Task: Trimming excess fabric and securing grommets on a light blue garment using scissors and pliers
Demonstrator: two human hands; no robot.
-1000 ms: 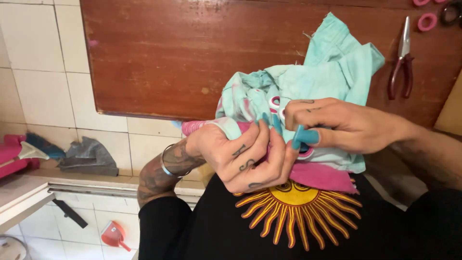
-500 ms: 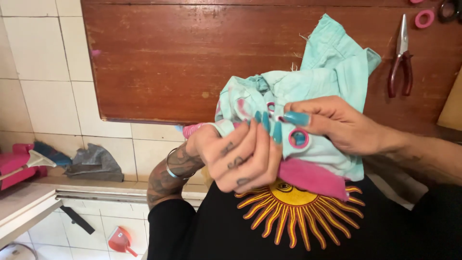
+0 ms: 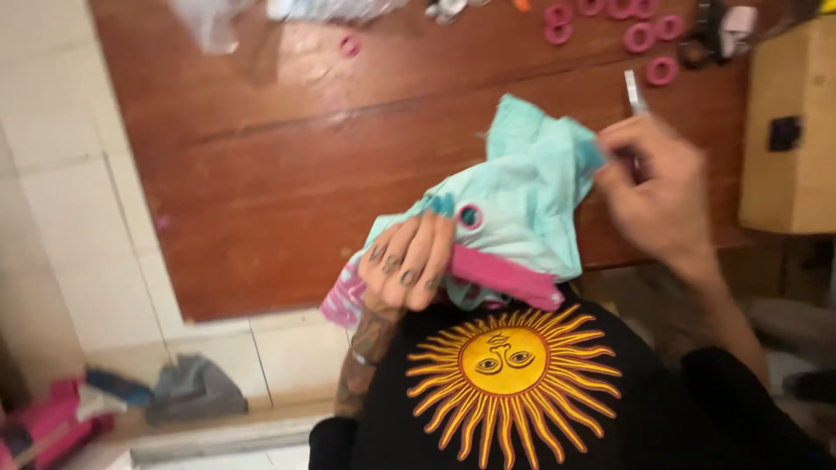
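Garment (image 3: 531,187) of pale turquoise cloth, crumpled, with a pink band along its lower hem and a pink ring eyelet showing near the middle — held above the near edge of the wooden tabletop (image 3: 261,174). Long axis runs on a slant: pink hem toward the person's chest, bunched top pointing up toward the far right corner of the tabletop. Left hand (image 3: 407,265) — its grip clenched on the garment's lower left part, fingers curled over the cloth, nails painted dark teal. Right hand (image 3: 655,187) blurred at the garment's upper right end; cannot tell whether its grip is closed. Metal pliers (image 3: 635,91) lie just beyond that hand. Pink rings (image 3: 646,36) scattered along the far edge.
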